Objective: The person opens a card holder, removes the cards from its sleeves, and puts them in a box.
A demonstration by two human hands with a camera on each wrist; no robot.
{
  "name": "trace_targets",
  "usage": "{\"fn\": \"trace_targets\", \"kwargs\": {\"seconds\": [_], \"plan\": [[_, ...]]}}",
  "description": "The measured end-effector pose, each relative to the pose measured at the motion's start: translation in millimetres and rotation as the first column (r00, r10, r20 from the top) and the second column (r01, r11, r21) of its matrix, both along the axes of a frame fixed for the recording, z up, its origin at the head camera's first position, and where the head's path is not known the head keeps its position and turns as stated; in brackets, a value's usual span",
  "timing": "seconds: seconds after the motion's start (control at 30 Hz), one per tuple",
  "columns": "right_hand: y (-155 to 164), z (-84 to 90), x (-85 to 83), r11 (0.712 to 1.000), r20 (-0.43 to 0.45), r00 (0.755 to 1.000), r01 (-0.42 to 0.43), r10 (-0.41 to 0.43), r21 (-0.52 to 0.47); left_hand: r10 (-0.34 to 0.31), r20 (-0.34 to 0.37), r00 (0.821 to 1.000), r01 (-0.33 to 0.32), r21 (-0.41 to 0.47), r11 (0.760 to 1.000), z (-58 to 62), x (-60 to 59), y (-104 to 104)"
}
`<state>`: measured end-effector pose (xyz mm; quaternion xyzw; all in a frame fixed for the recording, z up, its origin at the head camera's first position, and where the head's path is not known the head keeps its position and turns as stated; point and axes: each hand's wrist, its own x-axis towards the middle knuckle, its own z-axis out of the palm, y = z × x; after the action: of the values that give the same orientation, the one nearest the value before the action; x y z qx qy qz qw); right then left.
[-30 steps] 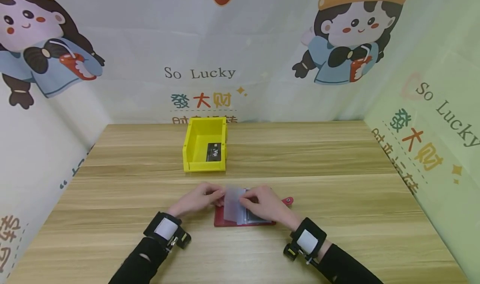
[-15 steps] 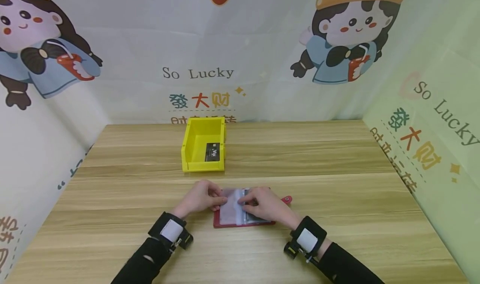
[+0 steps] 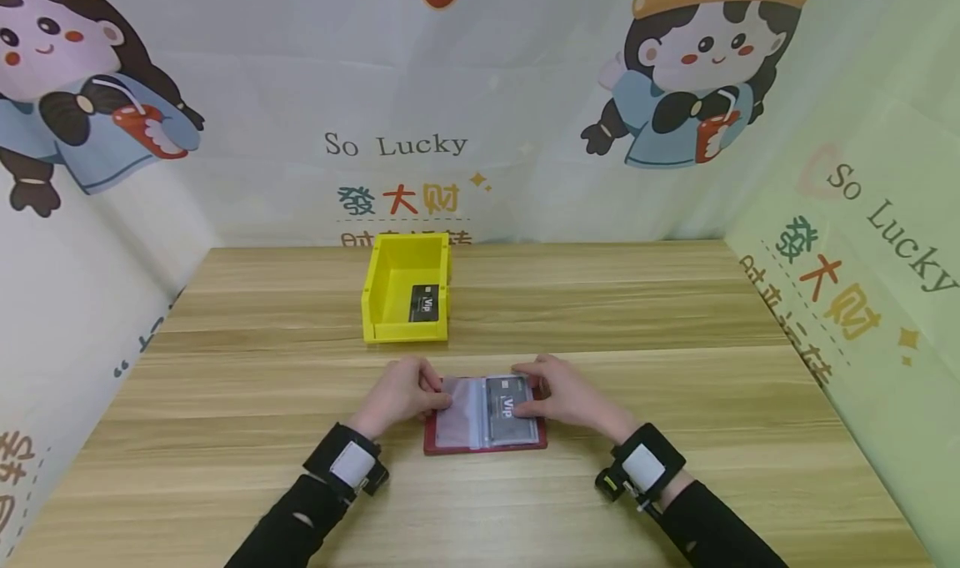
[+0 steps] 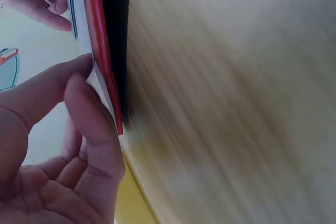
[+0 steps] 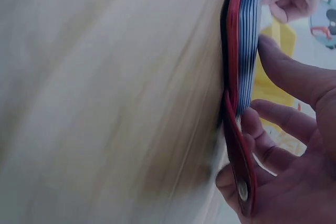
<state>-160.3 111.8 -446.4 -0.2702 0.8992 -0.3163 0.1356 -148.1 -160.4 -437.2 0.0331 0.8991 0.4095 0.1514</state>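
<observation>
A red card holder (image 3: 486, 449) lies spread open on the table, with clear sleeve pages inside. A dark card marked "Vip" (image 3: 504, 426) sits in its right-hand sleeve. My left hand (image 3: 401, 397) pinches the edge of the left sleeve page (image 3: 459, 426) between thumb and index finger, as the left wrist view also shows. At the right side, my right hand (image 3: 566, 393) has its thumb on the card's sleeve and its curled fingers at the edge of the page stack (image 5: 247, 51). The red snap strap (image 5: 239, 156) hangs against those fingers in the right wrist view.
A yellow bin (image 3: 381, 330) stands behind the card holder, slightly left, with another dark "Vip" card (image 3: 424, 304) in it. The wooden table (image 3: 637, 326) runs back to a printed cloth backdrop (image 3: 525, 92), which also hangs at both sides.
The left sleeve page has come down flat under my left hand. My right hand has moved right from the middle of the holder to its right edge, uncovering the card there.
</observation>
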Motion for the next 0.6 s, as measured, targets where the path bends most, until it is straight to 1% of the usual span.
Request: {"fn": "trace_targets", "kwargs": {"seconds": [0.07, 0.17, 0.23, 0.3, 0.37, 0.43, 0.53, 0.6], "plan": [[3, -1.1, -2.0, 1.0, 0.034, 0.999, 0.002, -0.001, -0.012, 0.01, -0.017, 1.0, -0.01, -0.018, 1.0, 1.2, 0.7, 2], [6, -1.7, -4.4, 0.999, 0.076, 0.997, 0.003, 0.0, -0.035, 0.001, -0.051, 0.999, -0.004, -0.045, 0.999, 4.4, 2.7, 7], [6, -1.4, -5.5, 0.999, 0.101, 0.995, 0.009, -0.004, -0.05, -0.032, -0.081, 0.996, 0.027, -0.063, 0.998, 6.9, 4.1, 12], [6, -1.1, -6.2, 0.998, 0.125, 0.992, 0.016, -0.008, -0.061, -0.073, -0.096, 0.993, 0.067, -0.059, 0.996, 8.5, 5.6, 17], [7, -1.0, -6.6, 0.998, 0.138, 0.99, 0.023, -0.014, -0.062, -0.103, -0.087, 0.991, 0.1, -0.033, 0.994, 8.9, 6.6, 23], [6, -1.3, -7.1, 0.998, 0.141, 0.99, 0.025, -0.016, -0.06, -0.112, -0.067, 0.991, 0.112, 0.002, 0.994, 8.1, 7.4, 28], [5, -2.6, -7.3, 0.998, 0.141, 0.99, 0.031, -0.022, -0.059, -0.093, -0.027, 0.995, 0.094, 0.051, 0.994, 4.4, 6.4, 33], [5, -2.8, -7.6, 0.998, 0.135, 0.991, 0.034, -0.026, -0.06, -0.077, -0.021, 0.997, 0.078, 0.07, 0.995, 1.8, 4.6, 36]]}}
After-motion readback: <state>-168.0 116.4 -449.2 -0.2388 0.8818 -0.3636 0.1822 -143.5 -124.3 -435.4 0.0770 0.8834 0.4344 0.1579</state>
